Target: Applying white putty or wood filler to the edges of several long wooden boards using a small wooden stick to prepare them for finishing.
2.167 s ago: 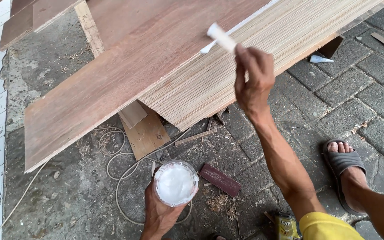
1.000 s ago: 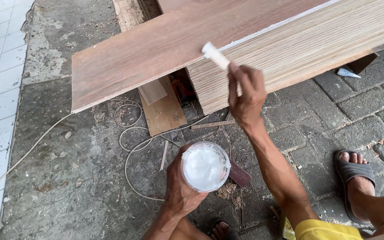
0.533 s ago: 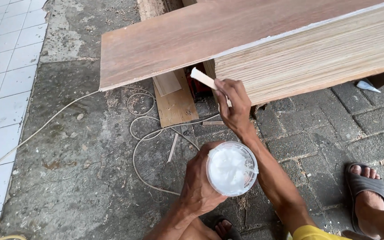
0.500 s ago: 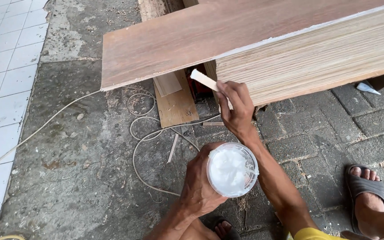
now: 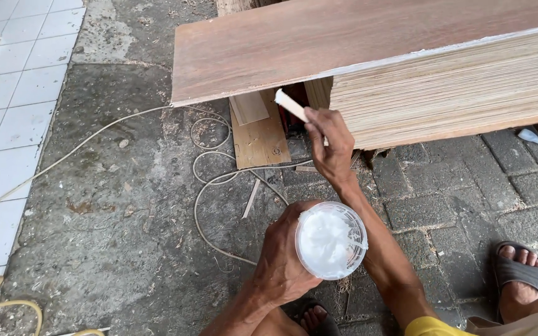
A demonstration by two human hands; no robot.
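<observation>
Looking down from your head camera, you are gripping a round clear tub [image 5: 331, 240] of white paste in your left hand [image 5: 284, 261], fingers curled around its side, holding it low in front of you, above the paved ground [image 5: 456, 186]. Your right hand [image 5: 331, 146] is pinching a flat pale stick [image 5: 291, 104] between thumb and fingers, with its free end pointing up and left toward the gap under the boards. The stick's tip is sitting just below the near corner of the reddish-brown board [image 5: 344, 43], beside the end of the lighter striped panel [image 5: 462, 87], whose upper edge is showing a white line along it. Compared with a couple of seconds ago, your right hand is now lower and closer to you: it was raised over the striped panel, and it is now off the surface and down by the panel's end, while the tub is sitting higher and closer to the stick. I judge from this that you are bringing stick and tub together between strokes. A pale cable [image 5: 219, 177] is looping across the concrete near an offcut of wood [image 5: 259, 134], and your sandalled foot [image 5: 521, 270] is resting at the right.
</observation>
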